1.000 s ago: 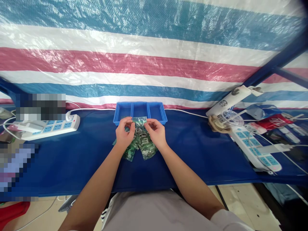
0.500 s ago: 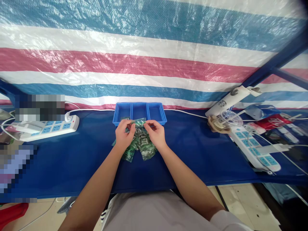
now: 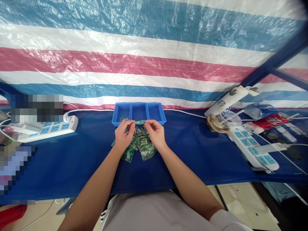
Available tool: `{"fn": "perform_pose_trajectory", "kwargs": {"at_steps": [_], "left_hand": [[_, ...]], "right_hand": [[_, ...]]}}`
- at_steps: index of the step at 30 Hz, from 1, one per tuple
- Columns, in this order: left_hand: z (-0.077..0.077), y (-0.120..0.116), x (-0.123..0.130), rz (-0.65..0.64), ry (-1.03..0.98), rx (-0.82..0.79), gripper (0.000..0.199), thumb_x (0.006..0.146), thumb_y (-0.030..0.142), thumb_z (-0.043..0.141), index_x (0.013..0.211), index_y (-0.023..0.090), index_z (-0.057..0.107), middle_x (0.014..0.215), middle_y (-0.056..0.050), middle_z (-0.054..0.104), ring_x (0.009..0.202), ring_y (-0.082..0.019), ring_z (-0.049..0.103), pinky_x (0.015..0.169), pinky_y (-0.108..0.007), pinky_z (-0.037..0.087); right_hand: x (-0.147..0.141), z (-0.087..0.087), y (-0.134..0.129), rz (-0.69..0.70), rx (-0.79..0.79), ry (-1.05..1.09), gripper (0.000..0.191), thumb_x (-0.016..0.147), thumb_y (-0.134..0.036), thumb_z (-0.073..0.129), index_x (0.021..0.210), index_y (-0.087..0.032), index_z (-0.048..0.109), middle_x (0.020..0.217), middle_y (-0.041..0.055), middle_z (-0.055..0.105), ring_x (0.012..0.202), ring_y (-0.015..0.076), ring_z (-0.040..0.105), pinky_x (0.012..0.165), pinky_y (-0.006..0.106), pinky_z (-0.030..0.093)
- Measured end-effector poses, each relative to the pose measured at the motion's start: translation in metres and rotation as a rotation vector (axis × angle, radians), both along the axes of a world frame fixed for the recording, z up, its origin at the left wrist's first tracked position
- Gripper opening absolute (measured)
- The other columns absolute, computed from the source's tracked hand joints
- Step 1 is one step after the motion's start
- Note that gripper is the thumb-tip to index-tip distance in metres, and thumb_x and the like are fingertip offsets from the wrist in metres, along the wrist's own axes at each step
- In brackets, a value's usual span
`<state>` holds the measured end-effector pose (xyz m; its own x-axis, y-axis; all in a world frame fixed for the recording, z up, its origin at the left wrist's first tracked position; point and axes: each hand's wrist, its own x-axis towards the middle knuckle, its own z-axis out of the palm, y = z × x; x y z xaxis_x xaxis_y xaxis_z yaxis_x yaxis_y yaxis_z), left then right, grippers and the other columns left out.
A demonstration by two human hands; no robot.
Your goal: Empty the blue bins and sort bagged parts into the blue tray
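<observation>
Two bare forearms reached forward from the near edge in the head view, slanting inward until the hands nearly met above the table. The left hand and right hand mirrored each other, thumbs and forefingers pinching opposite ends of a small green packet. Seen as a narrow strip, it stretched between the fingertips, in line with the near edge of a blue three-compartment tray. Below the hands lay a pile of clear packets with green and silvery contents. Something green, partly hidden, showed in the tray's left compartment.

The tabletop was deep blue and glossy, backed by a striped plastic sheet in blue, white and red. A power strip sat at left; at right stood a clear cup, near a red can. Pale floor showed beneath.
</observation>
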<state>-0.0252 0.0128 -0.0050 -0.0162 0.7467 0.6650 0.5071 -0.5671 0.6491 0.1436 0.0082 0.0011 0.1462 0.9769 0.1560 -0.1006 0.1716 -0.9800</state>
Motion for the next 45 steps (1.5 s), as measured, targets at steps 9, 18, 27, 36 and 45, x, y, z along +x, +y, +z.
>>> {"fn": "perform_pose_trajectory", "kwargs": {"at_steps": [9,18,27,36,45], "left_hand": [[0.004,-0.002,-0.001,-0.034,-0.016,-0.024,0.025,0.102,0.033,0.05,0.11,0.02,0.069,0.089,-0.005,0.071,0.08,-0.016,0.067,0.08,-0.032,0.054],[0.0,-0.003,-0.003,-0.069,-0.053,-0.051,0.028,0.103,0.035,0.047,0.114,0.02,0.068,0.092,-0.005,0.072,0.085,-0.017,0.07,0.082,-0.032,0.056],[0.001,-0.003,-0.003,-0.087,-0.07,-0.054,0.034,0.104,0.041,0.043,0.114,0.02,0.068,0.096,-0.007,0.071,0.085,-0.018,0.07,0.082,-0.033,0.056],[0.001,-0.003,-0.004,-0.077,-0.077,-0.048,0.034,0.104,0.042,0.043,0.111,0.02,0.068,0.1,-0.007,0.072,0.084,-0.018,0.068,0.081,-0.033,0.056],[0.001,-0.003,-0.002,0.011,-0.018,-0.009,0.025,0.1,0.038,0.052,0.104,0.02,0.069,0.097,-0.006,0.073,0.088,-0.018,0.069,0.081,-0.031,0.057]], "right_hand": [[0.0,0.005,-0.002,0.002,-0.021,-0.018,0.031,0.086,-0.053,0.068,0.087,-0.022,0.072,0.081,0.0036,0.074,0.078,0.02,0.069,0.071,0.032,0.054],[0.0,0.005,-0.002,-0.004,-0.027,-0.012,0.032,0.083,-0.054,0.071,0.085,-0.022,0.072,0.082,0.0039,0.075,0.079,0.0205,0.07,0.071,0.032,0.055],[0.001,0.004,-0.002,-0.004,-0.017,-0.009,0.03,0.083,-0.053,0.071,0.085,-0.022,0.071,0.08,0.0031,0.073,0.077,0.0196,0.069,0.069,0.031,0.053],[0.001,-0.004,0.0,0.02,0.06,-0.039,0.019,0.083,-0.04,0.071,0.088,-0.022,0.071,0.088,0.003,0.073,0.076,0.0168,0.064,0.07,0.03,0.051],[-0.001,0.003,-0.003,0.012,0.093,-0.088,0.01,0.078,-0.027,0.07,0.083,-0.023,0.062,0.079,-0.0002,0.066,0.073,0.0154,0.063,0.066,0.028,0.049]]}}
